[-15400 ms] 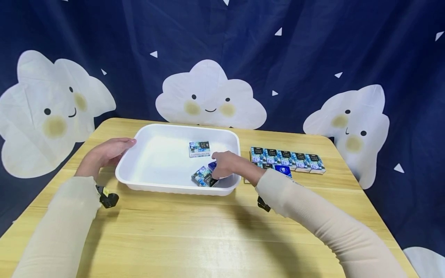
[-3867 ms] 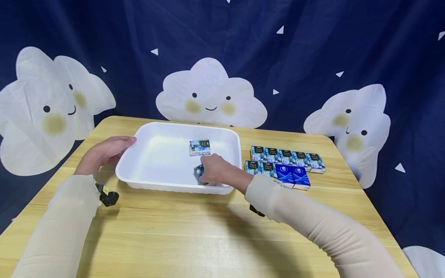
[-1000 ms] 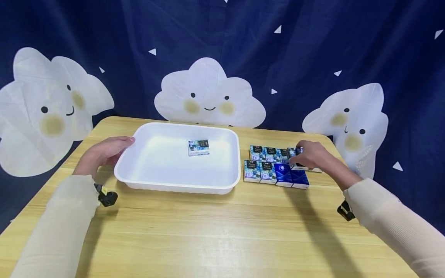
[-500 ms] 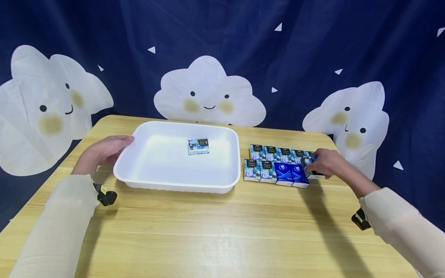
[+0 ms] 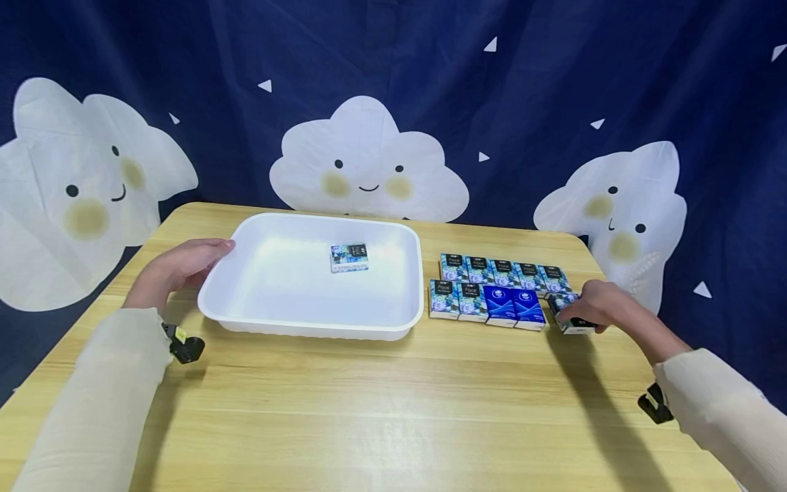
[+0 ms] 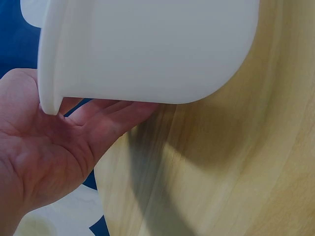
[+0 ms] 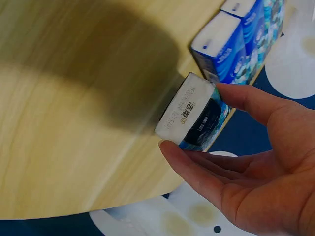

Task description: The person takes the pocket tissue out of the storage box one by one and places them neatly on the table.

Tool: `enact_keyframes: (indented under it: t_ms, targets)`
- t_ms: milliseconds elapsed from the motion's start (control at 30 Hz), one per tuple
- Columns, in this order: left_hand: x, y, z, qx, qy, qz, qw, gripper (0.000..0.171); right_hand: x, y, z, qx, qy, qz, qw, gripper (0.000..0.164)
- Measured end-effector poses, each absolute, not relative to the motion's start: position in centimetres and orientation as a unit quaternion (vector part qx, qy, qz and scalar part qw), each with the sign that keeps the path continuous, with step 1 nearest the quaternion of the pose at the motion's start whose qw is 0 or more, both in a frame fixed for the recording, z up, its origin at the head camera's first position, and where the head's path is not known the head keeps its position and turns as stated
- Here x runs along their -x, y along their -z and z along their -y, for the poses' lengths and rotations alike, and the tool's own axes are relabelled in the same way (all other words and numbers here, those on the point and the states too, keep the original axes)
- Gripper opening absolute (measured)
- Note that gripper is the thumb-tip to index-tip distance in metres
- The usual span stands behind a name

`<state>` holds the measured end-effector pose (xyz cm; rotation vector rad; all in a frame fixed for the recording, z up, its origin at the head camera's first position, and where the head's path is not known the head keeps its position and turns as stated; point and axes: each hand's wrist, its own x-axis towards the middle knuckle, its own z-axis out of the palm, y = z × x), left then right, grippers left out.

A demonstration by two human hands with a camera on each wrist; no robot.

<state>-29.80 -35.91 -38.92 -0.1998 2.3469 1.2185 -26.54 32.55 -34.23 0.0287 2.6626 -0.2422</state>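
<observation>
My right hand (image 5: 605,304) pinches a floral pocket tissue pack (image 5: 574,326) between thumb and fingers, just right of the nearer row. In the right wrist view the pack's white, printed side (image 7: 179,113) faces the camera. At the left, my left hand (image 5: 184,266) holds the end of the white plastic tray (image 5: 307,331); the left wrist view has its fingers (image 6: 115,118) under the tray. One floral tissue pack (image 5: 349,258) lies inside the tray, toward its back right.
Right of the tray lie two rows of tissue packs: several floral ones (image 5: 479,270) behind, then two floral (image 5: 458,299) and two blue ones (image 5: 514,306) in front. The wooden table (image 5: 369,403) ends at a dark blue curtain (image 5: 522,89) with cloud faces.
The right hand has taken a floral tissue pack out of the tray and moved it right and nearer, to the front row's end. Two blue packs joined that row earlier. The left hand stays put.
</observation>
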Motion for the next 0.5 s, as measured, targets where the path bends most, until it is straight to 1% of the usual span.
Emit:
enact_keyframes:
  t_ms: [200, 500]
  targets:
    - [29.8, 38.9, 35.8, 0.066, -0.441, -0.863, 0.240, 0.079, 26.3, 35.4, -33.3, -0.011, 0.103, -0.961, 0.255, 0.036]
    - [29.8, 38.8, 35.8, 0.069, -0.440, -0.862, 0.241, 0.080, 26.2, 36.2, -33.7, -0.008, 0.106, -0.960, 0.259, 0.032]
